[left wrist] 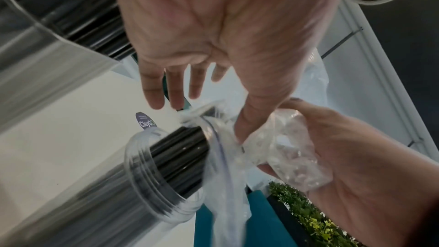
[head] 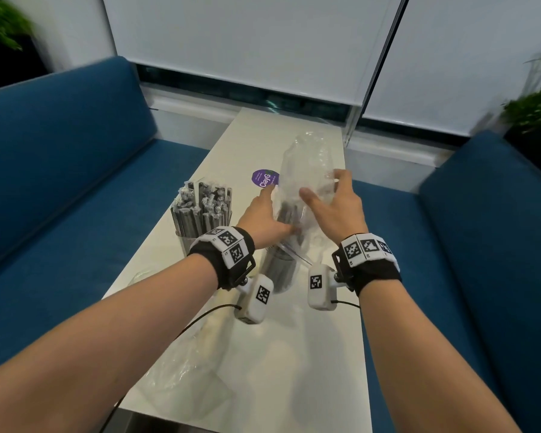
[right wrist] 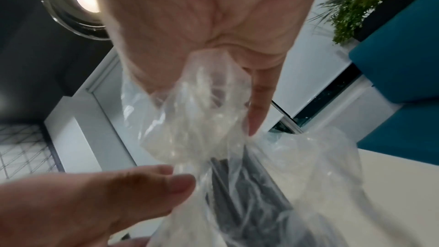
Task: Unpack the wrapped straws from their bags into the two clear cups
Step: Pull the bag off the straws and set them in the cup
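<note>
A round purple sticker (head: pixel 264 180) lies flat on the white counter (head: pixel 325 354). White letters on it read "ClayG"; the rest of the word is hidden behind a clear plastic bag (head: pixel 306 170). A line of smaller print on the sticker is too small to read. The black-and-white square code markers (head: pixel 228 245) on the wristbands carry no readable words.

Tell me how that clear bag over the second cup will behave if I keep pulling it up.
The bag looks thin and floppy: it bunches where the right hand grips it. Probably slippery, being glossy film. It may drag on the straws, so the tall cup could tip; the left hand beside it looks open.
</note>
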The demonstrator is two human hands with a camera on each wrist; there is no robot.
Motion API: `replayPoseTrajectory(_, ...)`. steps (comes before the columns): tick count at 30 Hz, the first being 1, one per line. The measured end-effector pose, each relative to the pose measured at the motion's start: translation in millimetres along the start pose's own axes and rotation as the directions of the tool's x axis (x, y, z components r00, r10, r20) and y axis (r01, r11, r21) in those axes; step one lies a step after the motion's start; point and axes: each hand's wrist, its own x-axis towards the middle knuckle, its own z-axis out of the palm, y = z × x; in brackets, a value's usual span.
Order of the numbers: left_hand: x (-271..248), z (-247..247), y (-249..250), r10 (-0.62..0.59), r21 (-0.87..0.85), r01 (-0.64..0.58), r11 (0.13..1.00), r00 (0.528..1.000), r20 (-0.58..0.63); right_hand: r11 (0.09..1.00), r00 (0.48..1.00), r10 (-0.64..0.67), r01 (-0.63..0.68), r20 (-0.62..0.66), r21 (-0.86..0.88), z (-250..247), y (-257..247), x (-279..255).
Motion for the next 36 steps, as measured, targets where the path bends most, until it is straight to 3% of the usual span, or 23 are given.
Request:
replayPoseTrajectory(1,-1,0,1,-0.006,0.024,0.006,1.0,1.0,0.016,0.999,1.0,0.007,-0.006,0.013,-0.047,1,-1,-1)
replayPoseTrajectory(4,1,-1,-1,-0.023,0.13,0.015,0.991,0.998,0.061,0.963,0.966,0.052,0.019,0.253,-0.269,5,0,-2)
replayPoseTrajectory(5,1,-2,-2,-0.033,0.137,0.024,0.99,0.997,0.063,0.955,0.96,0.054,0.032,0.276,-0.296,4,0,-2)
replayPoseTrajectory(9,2,-9,0,-0.016,0.073,0.014,0.997,1.0,0.019,0.982,0.989,-0.002,0.029,0.145,-0.184,0,-4,-6)
replayPoseTrajectory(13,0,-17,4,0.025,0.009,-0.025,1.0,1.0,-0.013,0.993,0.977,-0.052,0.072,0.207,-0.093,4,-14,-18)
replayPoseTrajectory(17,-1,-27,11,0.075,-0.049,-0.083,0.995,0.987,-0.14,0.993,0.991,-0.12,0.119,-0.052,-0.022,-9,-38,-24)
replayPoseTrajectory(21,-5,-39,31,0.136,-0.059,-0.15,0.987,0.972,-0.19,0.986,0.98,-0.167,0.166,-0.108,-0.017,-21,-50,-24)
replayPoseTrajectory(23,-5,-45,39,0.148,-0.034,-0.154,0.987,0.978,-0.149,0.989,0.982,-0.147,0.147,-0.118,-0.004,-24,-51,-20)
replayPoseTrajectory(27,-9,-49,45,0.127,0.093,-0.13,0.987,0.991,0.039,0.979,0.994,-0.096,0.104,0.055,-0.173,-23,-43,-18)
replayPoseTrajectory(30,-9,-48,43,0.105,0.093,-0.112,0.989,0.992,0.074,0.988,0.998,-0.064,0.067,0.024,-0.138,-25,-39,-23)
replayPoseTrajectory(33,-10,-46,40,0.118,0.126,-0.127,0.984,0.99,0.08,0.984,0.992,-0.021,0.042,0.123,-0.172,-25,-36,-30)
replayPoseTrajectory(36,-9,-46,39,0.139,0.174,-0.145,0.974,0.989,0.047,0.996,0.998,-0.044,0.042,-0.034,-0.08,-26,-32,-32)
